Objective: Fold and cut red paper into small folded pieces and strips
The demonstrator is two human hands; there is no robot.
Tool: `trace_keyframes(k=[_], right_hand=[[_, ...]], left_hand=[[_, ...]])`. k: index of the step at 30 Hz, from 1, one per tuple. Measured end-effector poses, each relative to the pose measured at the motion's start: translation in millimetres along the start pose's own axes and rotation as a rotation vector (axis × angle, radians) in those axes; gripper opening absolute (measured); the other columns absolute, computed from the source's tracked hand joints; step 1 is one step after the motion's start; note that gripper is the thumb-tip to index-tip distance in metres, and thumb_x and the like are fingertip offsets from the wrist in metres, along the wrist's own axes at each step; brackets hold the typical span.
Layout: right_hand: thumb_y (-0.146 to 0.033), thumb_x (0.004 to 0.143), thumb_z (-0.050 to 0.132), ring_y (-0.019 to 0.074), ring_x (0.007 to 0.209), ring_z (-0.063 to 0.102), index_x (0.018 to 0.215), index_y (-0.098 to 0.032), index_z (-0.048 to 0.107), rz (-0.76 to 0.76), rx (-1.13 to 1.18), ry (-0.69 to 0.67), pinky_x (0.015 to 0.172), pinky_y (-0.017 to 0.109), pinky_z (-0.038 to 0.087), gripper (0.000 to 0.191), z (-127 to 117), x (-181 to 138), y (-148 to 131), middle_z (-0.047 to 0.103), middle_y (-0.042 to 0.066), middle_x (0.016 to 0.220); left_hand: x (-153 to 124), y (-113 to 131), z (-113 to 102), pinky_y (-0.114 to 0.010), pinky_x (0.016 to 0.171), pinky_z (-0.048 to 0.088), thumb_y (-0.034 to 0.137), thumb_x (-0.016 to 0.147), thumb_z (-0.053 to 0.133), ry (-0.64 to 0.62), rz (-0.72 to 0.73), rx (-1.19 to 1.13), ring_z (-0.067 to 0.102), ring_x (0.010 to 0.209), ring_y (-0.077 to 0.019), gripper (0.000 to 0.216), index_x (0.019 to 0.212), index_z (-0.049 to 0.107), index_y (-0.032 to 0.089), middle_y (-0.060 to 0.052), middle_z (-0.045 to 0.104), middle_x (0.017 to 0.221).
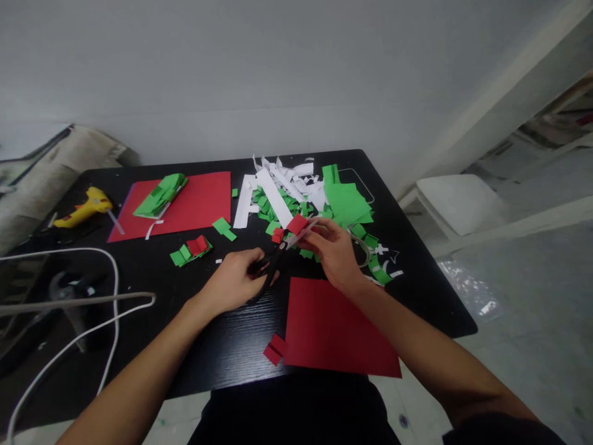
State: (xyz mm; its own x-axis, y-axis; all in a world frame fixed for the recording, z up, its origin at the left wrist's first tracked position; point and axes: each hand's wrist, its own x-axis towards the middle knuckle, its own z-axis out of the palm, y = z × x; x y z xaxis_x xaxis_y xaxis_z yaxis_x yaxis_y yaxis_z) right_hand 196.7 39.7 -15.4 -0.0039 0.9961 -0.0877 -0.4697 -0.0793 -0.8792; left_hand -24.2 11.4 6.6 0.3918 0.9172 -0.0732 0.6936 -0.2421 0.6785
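Note:
My left hand (238, 279) is closed around the black handles of a pair of scissors (283, 246), whose blades point up and to the right. In a pinch, my right hand (334, 247) holds a small red paper piece (297, 224) close by the blades. Whether the blades touch the paper I cannot tell. Beneath and behind the hands lie a small red scrap (277, 235), many green paper scraps (269, 207) and white paper strips (274, 196). A red sheet (338, 327) lies below my right forearm, with small folded red pieces (275, 349) at its left corner.
On the left are a yellow glue gun (88, 207), a red sheet (204, 198) bearing stacked green paper (162, 194), and a white cable (115, 278). Red and green pieces (192, 250) lie nearer the middle. Green sheets (345, 201) and a tape roll (364, 252) are at right.

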Motion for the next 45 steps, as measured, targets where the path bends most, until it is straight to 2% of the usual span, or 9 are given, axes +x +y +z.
trace_keyframes(k=[7,14,18,34,37,42,45], right_hand=[[-0.031,0.067,0.095,0.0154,0.08,0.075,0.089,-0.024,0.073,-0.007,0.018,0.002,0.074,0.028,0.067,0.032,-0.8,0.1,0.7,0.079,-0.003,0.085],[-0.032,0.066,0.095,0.0152,0.078,0.075,0.089,-0.025,0.074,-0.003,0.007,0.017,0.072,0.028,0.067,0.032,-0.9,-0.1,0.1,0.078,-0.003,0.084],[-0.034,0.066,0.095,0.0158,0.08,0.075,0.089,-0.026,0.073,-0.005,-0.015,0.014,0.074,0.03,0.067,0.032,-1.4,-0.1,-0.4,0.077,-0.004,0.085],[-0.031,0.065,0.095,0.0159,0.079,0.074,0.09,-0.025,0.075,-0.023,-0.022,0.031,0.073,0.031,0.067,0.032,-0.8,0.0,0.0,0.077,-0.003,0.084],[-0.032,0.065,0.096,0.0163,0.08,0.074,0.09,-0.024,0.076,-0.015,-0.027,0.036,0.073,0.032,0.068,0.033,-0.9,0.1,-0.2,0.077,-0.003,0.084],[-0.031,0.065,0.096,0.0156,0.078,0.072,0.09,-0.024,0.078,-0.007,-0.049,0.053,0.072,0.031,0.067,0.032,0.1,0.2,-1.1,0.075,-0.003,0.081],[-0.03,0.065,0.096,0.0148,0.077,0.072,0.089,-0.024,0.079,-0.003,-0.04,0.053,0.07,0.03,0.067,0.031,0.7,0.0,-1.5,0.075,-0.003,0.08]], left_hand=[[0.2,0.5,0.3,-0.027,0.056,0.032,0.044,0.09,0.064,-0.002,-0.012,0.007,0.047,0.059,-0.0129,0.034,0.069,0.05,0.021,0.004,0.054,0.063],[0.6,0.2,0.2,-0.027,0.056,0.032,0.04,0.09,0.063,0.005,-0.003,0.029,0.047,0.058,-0.0131,0.03,0.069,0.052,0.02,0.003,0.055,0.062],[0.6,0.3,-0.3,-0.026,0.055,0.031,0.041,0.09,0.062,0.005,-0.005,0.019,0.045,0.057,-0.0126,0.033,0.067,0.049,0.021,0.004,0.052,0.061],[-0.5,1.3,-5.0,-0.026,0.055,0.029,0.042,0.088,0.06,-0.03,-0.051,0.017,0.043,0.057,-0.0129,0.032,0.066,0.054,0.02,0.003,0.052,0.059],[-1.1,2.3,-5.6,-0.026,0.055,0.031,0.041,0.087,0.061,-0.046,-0.086,-0.039,0.046,0.057,-0.0129,0.033,0.063,0.055,0.019,0.003,0.054,0.058],[-1.9,3.5,-5.6,-0.026,0.056,0.04,0.048,0.087,0.065,-0.126,-0.226,-0.362,0.058,0.055,-0.0147,0.037,0.064,0.058,0.019,0.001,0.06,0.058],[-2.9,1.6,-6.0,-0.027,0.058,0.042,0.049,0.085,0.069,-0.05,-0.213,-0.37,0.059,0.059,-0.0159,0.036,0.067,0.059,0.019,0.001,0.062,0.061]])
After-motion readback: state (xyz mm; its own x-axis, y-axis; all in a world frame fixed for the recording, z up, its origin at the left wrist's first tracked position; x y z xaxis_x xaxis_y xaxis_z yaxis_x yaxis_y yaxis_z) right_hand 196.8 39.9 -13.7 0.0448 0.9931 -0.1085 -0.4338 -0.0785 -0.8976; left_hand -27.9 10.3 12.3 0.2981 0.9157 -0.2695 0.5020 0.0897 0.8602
